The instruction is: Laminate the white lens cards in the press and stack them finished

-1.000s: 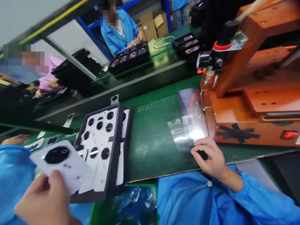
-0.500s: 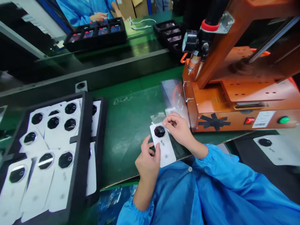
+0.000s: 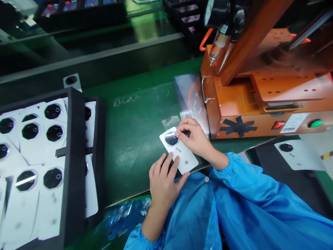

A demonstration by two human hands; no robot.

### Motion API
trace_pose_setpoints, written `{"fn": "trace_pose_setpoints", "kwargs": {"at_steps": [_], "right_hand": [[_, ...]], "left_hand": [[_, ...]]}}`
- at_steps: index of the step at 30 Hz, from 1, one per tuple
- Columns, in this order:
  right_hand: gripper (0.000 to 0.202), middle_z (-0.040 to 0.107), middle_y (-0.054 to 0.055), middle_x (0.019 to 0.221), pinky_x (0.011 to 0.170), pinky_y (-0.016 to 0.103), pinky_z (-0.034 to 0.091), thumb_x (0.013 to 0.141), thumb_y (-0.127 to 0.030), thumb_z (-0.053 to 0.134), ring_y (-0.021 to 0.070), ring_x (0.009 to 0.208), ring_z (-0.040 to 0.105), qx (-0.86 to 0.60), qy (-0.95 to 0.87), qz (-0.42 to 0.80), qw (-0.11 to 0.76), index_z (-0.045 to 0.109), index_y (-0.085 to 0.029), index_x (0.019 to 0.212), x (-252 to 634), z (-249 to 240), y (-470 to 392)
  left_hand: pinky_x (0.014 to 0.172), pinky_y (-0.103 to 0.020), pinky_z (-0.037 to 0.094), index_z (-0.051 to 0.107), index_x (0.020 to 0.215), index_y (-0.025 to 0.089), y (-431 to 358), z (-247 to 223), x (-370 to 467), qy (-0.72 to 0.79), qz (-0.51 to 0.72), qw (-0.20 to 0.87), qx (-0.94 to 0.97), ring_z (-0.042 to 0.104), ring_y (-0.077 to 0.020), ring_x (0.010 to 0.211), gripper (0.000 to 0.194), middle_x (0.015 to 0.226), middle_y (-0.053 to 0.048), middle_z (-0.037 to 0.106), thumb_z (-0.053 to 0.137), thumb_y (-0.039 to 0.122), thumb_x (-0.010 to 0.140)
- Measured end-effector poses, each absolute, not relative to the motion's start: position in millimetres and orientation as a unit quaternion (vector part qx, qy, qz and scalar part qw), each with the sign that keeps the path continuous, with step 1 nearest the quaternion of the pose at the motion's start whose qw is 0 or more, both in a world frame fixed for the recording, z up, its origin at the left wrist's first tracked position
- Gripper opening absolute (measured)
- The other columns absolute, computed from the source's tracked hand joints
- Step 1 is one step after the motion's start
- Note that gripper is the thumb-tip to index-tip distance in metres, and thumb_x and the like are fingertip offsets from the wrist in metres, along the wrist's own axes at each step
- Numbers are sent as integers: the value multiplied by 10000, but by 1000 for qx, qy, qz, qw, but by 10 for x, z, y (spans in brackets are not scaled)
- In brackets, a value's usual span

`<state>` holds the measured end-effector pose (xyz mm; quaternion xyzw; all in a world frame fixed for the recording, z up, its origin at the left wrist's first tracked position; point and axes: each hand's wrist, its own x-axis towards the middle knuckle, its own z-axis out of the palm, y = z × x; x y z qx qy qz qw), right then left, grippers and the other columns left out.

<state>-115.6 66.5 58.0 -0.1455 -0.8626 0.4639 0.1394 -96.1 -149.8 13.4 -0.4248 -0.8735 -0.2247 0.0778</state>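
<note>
A white phone back cover (image 3: 183,155) with a black octagonal camera window (image 3: 171,139) lies aslant on the green mat, near the table's front edge. My left hand (image 3: 165,178) rests along its lower left side, fingers stretched out and spread, fingertips touching the cover. At the top right of the window, my right hand (image 3: 191,137) has thumb and forefinger pinched together. Whatever is between those fingertips is hidden or too small to make out. Just behind the cover is a small piece of clear film (image 3: 171,122).
Black trays (image 3: 70,166) of similar white covers stand at the left. An orange press machine (image 3: 234,104) occupies the right, with clear plastic sheets (image 3: 191,97) beside it. Another white cover (image 3: 299,155) lies on a dark surface at far right. A raised ledge (image 3: 130,57) runs behind.
My left hand has gone from gripping the cover's side to lying with fingers spread on it. The cover has turned and sits lower on the mat. My right hand stays at the window's corner.
</note>
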Motion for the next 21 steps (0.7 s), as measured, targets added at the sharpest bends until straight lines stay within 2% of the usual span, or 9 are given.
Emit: {"fn": "trace_pose_setpoints", "kwargs": {"at_steps": [7, 21], "right_hand": [[117, 642, 30, 1030, 911, 383, 306, 881, -191, 666, 217, 1045, 547, -125, -892, 428, 76, 710, -199, 772, -1187, 628, 586], [107, 638, 39, 1011, 834, 372, 278, 883, -220, 663, 217, 978, 523, -138, -919, 346, 130, 707, -198, 787, -1204, 491, 600]], "left_hand": [[1051, -480, 394, 598, 1394, 300, -1494, 115, -984, -872, -215, 93, -429, 583, -324, 1299, 620, 1405, -81, 651, 740, 551, 845], [992, -453, 418, 683, 1272, 219, -1437, 187, -997, -862, -214, 135, -439, 629, -317, 1214, 552, 1317, -106, 702, 784, 523, 822]]}}
